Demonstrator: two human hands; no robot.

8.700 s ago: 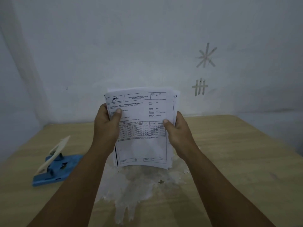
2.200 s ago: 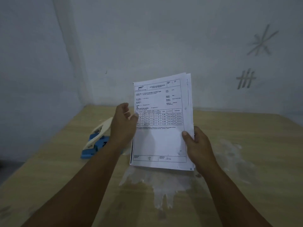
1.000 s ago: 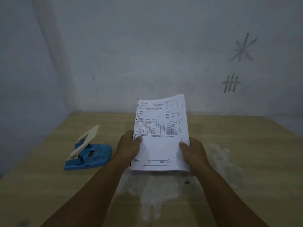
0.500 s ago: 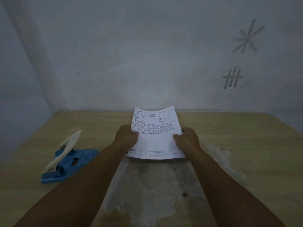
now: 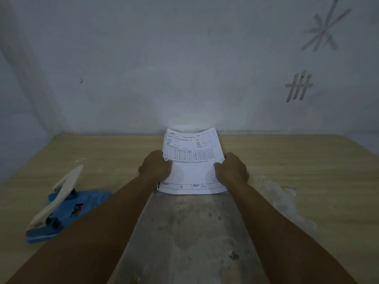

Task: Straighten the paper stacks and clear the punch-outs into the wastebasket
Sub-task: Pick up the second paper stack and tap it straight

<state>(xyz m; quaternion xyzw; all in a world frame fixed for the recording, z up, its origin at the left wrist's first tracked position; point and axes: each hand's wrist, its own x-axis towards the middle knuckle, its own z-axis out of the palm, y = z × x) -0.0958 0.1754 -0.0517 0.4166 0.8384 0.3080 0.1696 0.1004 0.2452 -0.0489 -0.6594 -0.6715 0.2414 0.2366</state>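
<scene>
Wooden table (image 5: pixel 287 160) bears paper stack (image 5: pixel 192 173), both hands' fingers (image 5: pixel 218 165) gripping its sides.

Dim, bluish, wide-angle edge distortion

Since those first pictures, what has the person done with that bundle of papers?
The paper stack has come down from upright in front of the wall to low over the wooden table, its near edge at the surface and its sheets now squared up. The left hand and right hand have slid lower on its sides and still grip it. The blue hole punch stayed put on the left.
</scene>
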